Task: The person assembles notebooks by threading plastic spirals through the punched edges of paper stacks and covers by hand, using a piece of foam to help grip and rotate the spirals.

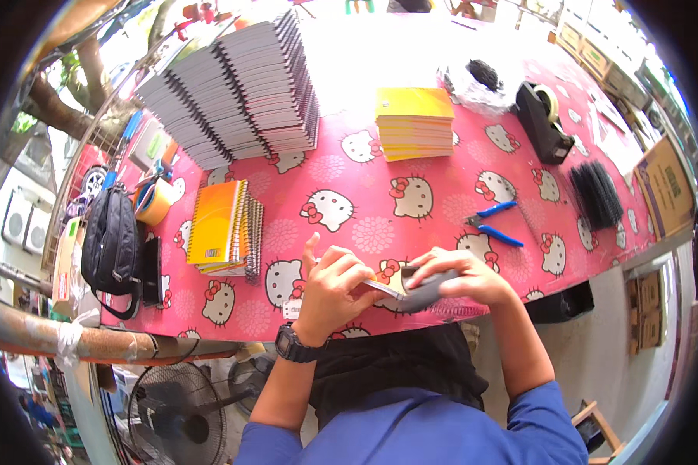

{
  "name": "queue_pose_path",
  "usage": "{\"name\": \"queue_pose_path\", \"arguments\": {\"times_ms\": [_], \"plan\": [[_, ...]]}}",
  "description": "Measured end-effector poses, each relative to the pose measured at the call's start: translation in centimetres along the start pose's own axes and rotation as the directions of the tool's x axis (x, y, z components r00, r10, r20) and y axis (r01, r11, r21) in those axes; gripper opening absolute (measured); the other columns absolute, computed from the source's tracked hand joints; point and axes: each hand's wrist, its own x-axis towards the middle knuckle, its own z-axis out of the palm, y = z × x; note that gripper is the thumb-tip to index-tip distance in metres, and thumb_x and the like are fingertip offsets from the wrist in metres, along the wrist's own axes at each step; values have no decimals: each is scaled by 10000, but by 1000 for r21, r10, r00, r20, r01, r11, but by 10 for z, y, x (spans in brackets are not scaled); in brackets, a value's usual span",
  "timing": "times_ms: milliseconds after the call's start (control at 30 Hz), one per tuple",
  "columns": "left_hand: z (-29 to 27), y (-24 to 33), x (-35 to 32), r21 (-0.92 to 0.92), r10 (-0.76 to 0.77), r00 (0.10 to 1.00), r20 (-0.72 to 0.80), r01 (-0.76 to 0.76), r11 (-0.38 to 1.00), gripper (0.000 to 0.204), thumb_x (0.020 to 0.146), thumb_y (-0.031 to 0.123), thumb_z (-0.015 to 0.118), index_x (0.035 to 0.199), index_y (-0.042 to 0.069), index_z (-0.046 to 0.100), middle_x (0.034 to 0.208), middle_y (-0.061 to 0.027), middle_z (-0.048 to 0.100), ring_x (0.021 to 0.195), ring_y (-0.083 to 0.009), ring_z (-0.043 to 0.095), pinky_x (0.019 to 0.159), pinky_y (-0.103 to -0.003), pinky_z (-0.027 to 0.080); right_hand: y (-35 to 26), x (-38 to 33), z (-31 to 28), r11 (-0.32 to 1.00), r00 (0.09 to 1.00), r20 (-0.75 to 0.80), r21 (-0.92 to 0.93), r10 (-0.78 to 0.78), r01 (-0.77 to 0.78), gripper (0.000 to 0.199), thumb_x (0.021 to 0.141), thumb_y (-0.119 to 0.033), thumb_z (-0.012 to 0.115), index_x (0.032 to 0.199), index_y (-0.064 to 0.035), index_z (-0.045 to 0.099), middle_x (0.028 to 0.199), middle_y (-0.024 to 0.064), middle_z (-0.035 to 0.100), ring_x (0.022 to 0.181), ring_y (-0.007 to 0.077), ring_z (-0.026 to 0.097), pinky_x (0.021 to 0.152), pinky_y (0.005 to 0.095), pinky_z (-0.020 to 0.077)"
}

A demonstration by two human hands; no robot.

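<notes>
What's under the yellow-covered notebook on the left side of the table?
The yellow-covered notebook tops a short stack of spiral notebooks, whose dark wire bindings show at the right edge. Their covers are hidden beneath it. Below lies the pink cartoon-cat tablecloth.

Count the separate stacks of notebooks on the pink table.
3: a big grey fanned stack at the back left, a yellow stack at back centre, and a small orange-topped stack front left. More may sit beyond the overexposed far edge.
</notes>
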Motion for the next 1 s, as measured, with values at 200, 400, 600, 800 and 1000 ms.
{"name": "queue_pose_path", "arguments": {"times_ms": [200, 400, 600, 800, 1000], "plan": [[4, -2, 6, -16, 13, 1000, -13, -13, 1000, 270, 583, 310, 812, 702, 155, 625, 698, 32, 575, 801, -176, 559, 1022, -515, 236, -7, 1, -4, 919, 998, -39, 391, -49, 60, 306, 776, -279, 683, 998, -70, 695, 996, 87, 655, 1073, 236, 525, 950, 376, 388], [6, -4, 6, -7, 1, 998, -58, -1, 1000, 324, 575, 301, 826, 748, 128, 614, 860, -13, 588, 914, -227, 534, 976, -486, 307, 0, 12, 0, 901, 997, -70, 428, -44, 70, 384, 811, -373, 659, 1031, -59, 675, 1021, 117, 635, 939, 228, 558, 887, 341, 409], [14, -8, -5, -33, -32, 968, -248, 25, 999, 689, 564, 222, 877, 1130, 91, 505, 1163, -128, 474, 1001, -283, 504, 918, -430, 398, 1, 24, -2, 992, 974, -197, 82, 109, -95, 362, 790, -359, 691, 1021, -80, 688, 959, 92, 632, 961, 181, 549, 872, 358, 425], [27, -24, -19, -782, -491, 871, 4, 308, 541, 723, 614, 18, 838, 1148, 47, 352, 973, -57, 471, 934, -138, 500, 837, -294, 448, -3, 36, -7, 894, 988, -129, -426, 88, -136, 341, 812, -288, 675, 1041, -35, 662, 969, 68, 625, 944, 146, 572, 792, 278, 454], [37, -39, -26, -904, -485, 841, 241, 376, 202, 537, 707, -93, 732, 1078, 86, 388, 927, -23, 477, 880, -119, 526, 766, -261, 476, -5, 43, -5, 993, 996, 67, -108, 57, -49, 338, 832, -287, 647, 1028, -12, 656, 1056, 73, 624, 1000, 156, 550, 869, 307, 429]]}}
